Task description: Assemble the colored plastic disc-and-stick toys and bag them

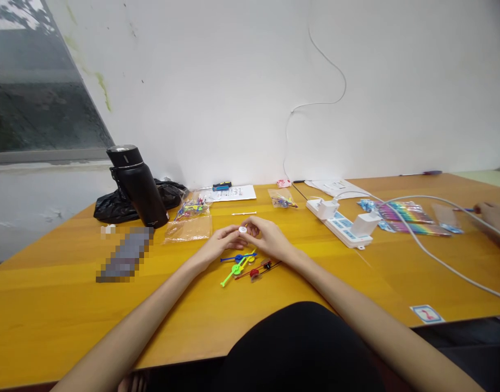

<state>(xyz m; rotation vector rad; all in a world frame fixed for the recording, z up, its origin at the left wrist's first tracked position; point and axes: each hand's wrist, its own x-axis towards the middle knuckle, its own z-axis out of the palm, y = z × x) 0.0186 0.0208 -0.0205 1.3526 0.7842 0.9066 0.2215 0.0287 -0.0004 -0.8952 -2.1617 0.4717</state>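
A small white round disc (242, 230) is pinched between the fingertips of my left hand (222, 243) and my right hand (268, 235), just above the table. Both hands are closed on it. Below them lie several plastic spinner arrows: a blue arrow (232, 258), a bright green arrow (235, 269), a yellow piece (251, 259) and a red piece (254, 272) with a black piece (267, 265) beside it. Beyond my fingers, a thin white arrow (244, 213) lies flat on the wood.
A black bottle (137, 185) and a pixelated flat object (127, 255) stand left, near a plastic bag of coloured arrows (191, 209). A power strip (343, 227) with cables is on the right, before rainbow pens (408, 218). Another person's hand (494, 215) shows at far right.
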